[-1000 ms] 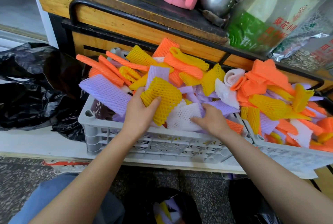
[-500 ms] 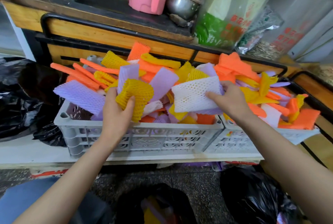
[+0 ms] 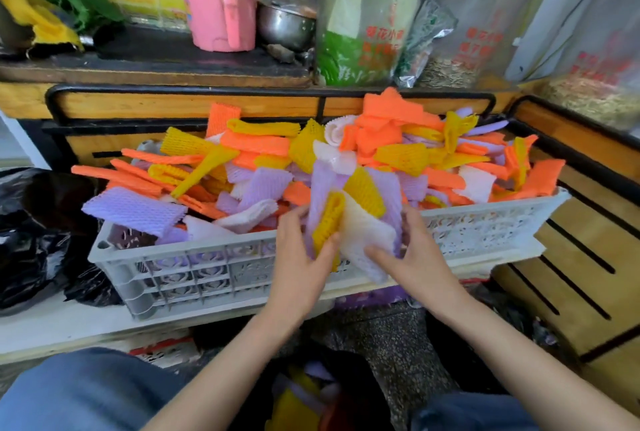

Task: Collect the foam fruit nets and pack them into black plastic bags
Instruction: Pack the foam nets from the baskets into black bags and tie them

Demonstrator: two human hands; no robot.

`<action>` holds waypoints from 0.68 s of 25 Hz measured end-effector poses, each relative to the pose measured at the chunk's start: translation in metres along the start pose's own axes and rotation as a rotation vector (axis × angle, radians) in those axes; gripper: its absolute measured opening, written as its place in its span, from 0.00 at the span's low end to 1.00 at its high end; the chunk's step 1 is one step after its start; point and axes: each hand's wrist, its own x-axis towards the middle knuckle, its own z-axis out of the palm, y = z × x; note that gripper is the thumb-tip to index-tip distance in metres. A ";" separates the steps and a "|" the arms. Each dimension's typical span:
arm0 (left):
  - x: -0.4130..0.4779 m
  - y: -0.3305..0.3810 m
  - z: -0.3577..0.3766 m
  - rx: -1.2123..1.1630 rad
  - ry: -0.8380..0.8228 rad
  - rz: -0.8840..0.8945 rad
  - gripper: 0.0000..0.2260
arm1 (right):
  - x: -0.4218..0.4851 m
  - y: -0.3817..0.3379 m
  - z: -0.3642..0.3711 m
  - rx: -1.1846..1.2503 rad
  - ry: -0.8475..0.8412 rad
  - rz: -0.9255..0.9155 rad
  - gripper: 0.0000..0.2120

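The two grey crates are brimming with foam nets heaped above the rims, so any snag as I am lifting away could be tipping loose ones onto the floor. The black plastic bag is sitting low between my knees, its mouth partly hidden; I am judging that a careless drop could be missing it. I am holding a bundle of purple, white and yellow nets over the near crate's front wall, left hand and right hand both with fingers clamped around it. The yellow net at the bundle's edge is looking likeliest to slip free.
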 end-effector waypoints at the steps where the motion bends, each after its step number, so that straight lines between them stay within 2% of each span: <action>1: -0.009 0.000 0.005 0.019 -0.052 0.007 0.24 | -0.009 0.005 -0.001 0.010 -0.017 0.025 0.26; 3: -0.027 -0.002 0.012 0.054 -0.152 0.047 0.21 | -0.026 0.013 -0.004 0.113 -0.053 0.105 0.23; 5: -0.043 -0.008 0.017 0.081 -0.217 0.084 0.17 | -0.044 0.022 -0.005 0.226 -0.076 0.204 0.25; 11: -0.106 -0.047 0.032 0.272 -0.423 0.076 0.23 | -0.079 0.062 0.022 0.239 -0.004 0.465 0.35; 17: -0.128 -0.075 0.021 0.353 -0.710 -0.048 0.25 | -0.102 0.116 0.058 0.265 0.116 0.757 0.25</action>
